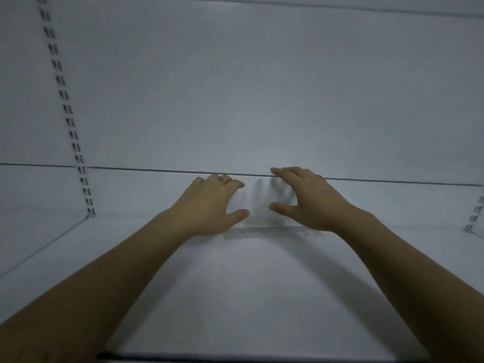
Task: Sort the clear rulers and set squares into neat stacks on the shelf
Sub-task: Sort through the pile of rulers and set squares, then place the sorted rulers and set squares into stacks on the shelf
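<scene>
A clear ruler (272, 233) lies flat across the white shelf (235, 297), just in front of both hands, with its printed scale faintly visible. My left hand (209, 205) is palm down over the shelf behind the ruler's left end, fingers loosely bent and thumb stretched to the right. My right hand (306, 203) is palm down behind the ruler's right end, fingers reaching towards the back wall and thumb pointing left. The two thumbs face each other across a small gap. I cannot make out any clear plastic between the hands; only blurred finger shadows show there.
The shelf's white back wall (262, 100) rises right behind the hands. A slotted upright rail (70, 121) runs down the back left corner and another slotted rail (475, 216) shows at the right edge. The shelf's dark front edge (235, 357) is at the bottom.
</scene>
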Action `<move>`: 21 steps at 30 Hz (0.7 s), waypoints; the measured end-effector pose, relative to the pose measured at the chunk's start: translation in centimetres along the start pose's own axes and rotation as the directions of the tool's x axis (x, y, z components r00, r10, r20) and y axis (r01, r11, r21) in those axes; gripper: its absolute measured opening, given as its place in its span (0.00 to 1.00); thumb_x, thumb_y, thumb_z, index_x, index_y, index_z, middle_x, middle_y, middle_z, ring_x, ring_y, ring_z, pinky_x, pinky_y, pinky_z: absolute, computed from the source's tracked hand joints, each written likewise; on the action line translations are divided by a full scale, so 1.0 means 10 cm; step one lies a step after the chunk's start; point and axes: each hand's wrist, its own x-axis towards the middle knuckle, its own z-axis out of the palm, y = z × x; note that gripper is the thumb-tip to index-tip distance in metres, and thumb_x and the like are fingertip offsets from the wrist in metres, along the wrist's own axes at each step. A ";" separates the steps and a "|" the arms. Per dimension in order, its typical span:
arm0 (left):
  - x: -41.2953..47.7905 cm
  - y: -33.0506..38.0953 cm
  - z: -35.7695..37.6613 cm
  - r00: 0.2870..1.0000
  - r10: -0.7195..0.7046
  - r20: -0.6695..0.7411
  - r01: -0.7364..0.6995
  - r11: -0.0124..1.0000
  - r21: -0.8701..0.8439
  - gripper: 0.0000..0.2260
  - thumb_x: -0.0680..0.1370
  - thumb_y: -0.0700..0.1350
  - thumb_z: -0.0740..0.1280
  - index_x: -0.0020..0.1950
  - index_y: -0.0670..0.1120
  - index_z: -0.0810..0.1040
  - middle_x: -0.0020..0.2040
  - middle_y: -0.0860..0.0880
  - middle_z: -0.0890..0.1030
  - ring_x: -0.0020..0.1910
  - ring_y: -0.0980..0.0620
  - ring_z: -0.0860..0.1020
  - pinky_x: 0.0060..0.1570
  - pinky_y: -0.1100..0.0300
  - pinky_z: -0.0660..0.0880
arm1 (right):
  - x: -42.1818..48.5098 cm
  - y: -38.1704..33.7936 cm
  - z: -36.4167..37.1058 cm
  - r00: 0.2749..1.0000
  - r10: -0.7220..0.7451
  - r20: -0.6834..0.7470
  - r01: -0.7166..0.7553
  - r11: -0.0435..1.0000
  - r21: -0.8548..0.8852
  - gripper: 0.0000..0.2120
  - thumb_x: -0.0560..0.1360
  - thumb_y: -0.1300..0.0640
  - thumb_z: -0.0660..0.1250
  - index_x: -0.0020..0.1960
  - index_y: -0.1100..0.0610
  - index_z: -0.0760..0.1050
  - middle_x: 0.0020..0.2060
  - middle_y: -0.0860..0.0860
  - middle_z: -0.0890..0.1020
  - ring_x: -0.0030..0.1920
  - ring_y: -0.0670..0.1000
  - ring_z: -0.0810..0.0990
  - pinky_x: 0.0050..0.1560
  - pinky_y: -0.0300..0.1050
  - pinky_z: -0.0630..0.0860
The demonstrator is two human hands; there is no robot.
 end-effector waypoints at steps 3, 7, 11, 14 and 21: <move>-0.34 -0.36 -0.36 0.996 -0.081 -0.036 0.084 0.994 0.063 0.31 0.75 0.67 0.57 0.74 0.53 0.62 0.71 0.51 0.68 0.69 0.50 0.66 0.67 0.51 0.63 | 0.17 -0.46 -0.11 0.999 -0.043 -0.023 0.043 0.999 0.022 0.40 0.73 0.34 0.63 0.78 0.45 0.49 0.76 0.49 0.58 0.75 0.52 0.59 0.74 0.51 0.57; -0.91 -0.89 -0.78 0.979 -0.199 -0.047 0.204 0.969 0.138 0.33 0.74 0.69 0.56 0.75 0.53 0.61 0.72 0.51 0.68 0.70 0.50 0.66 0.67 0.49 0.63 | 0.43 -1.23 -0.09 0.989 -0.143 -0.042 0.146 0.987 0.066 0.43 0.71 0.31 0.62 0.78 0.44 0.47 0.77 0.49 0.56 0.76 0.52 0.56 0.75 0.53 0.54; -1.57 -1.43 -1.10 0.950 -0.306 -0.059 0.312 0.932 0.183 0.34 0.73 0.70 0.57 0.75 0.53 0.61 0.72 0.51 0.68 0.69 0.50 0.66 0.67 0.50 0.64 | 0.67 -2.09 0.05 0.966 -0.257 -0.020 0.258 0.962 0.095 0.43 0.71 0.30 0.62 0.78 0.44 0.49 0.78 0.50 0.54 0.77 0.52 0.53 0.76 0.53 0.52; -2.07 -1.81 -1.30 0.911 -0.409 -0.041 0.409 0.890 0.200 0.34 0.73 0.67 0.60 0.75 0.54 0.61 0.73 0.51 0.66 0.71 0.50 0.64 0.68 0.50 0.62 | 0.82 -2.74 0.15 0.942 -0.336 -0.001 0.333 0.933 0.134 0.43 0.71 0.31 0.62 0.78 0.44 0.49 0.78 0.50 0.53 0.77 0.52 0.52 0.76 0.55 0.50; -3.23 -2.59 -1.66 0.801 -0.595 -0.055 0.590 0.773 0.233 0.32 0.73 0.66 0.63 0.74 0.54 0.62 0.72 0.51 0.68 0.69 0.49 0.66 0.67 0.49 0.65 | 1.06 -4.21 0.41 0.869 -0.495 0.016 0.487 0.859 0.160 0.42 0.72 0.31 0.62 0.78 0.46 0.50 0.78 0.52 0.53 0.77 0.54 0.53 0.76 0.56 0.51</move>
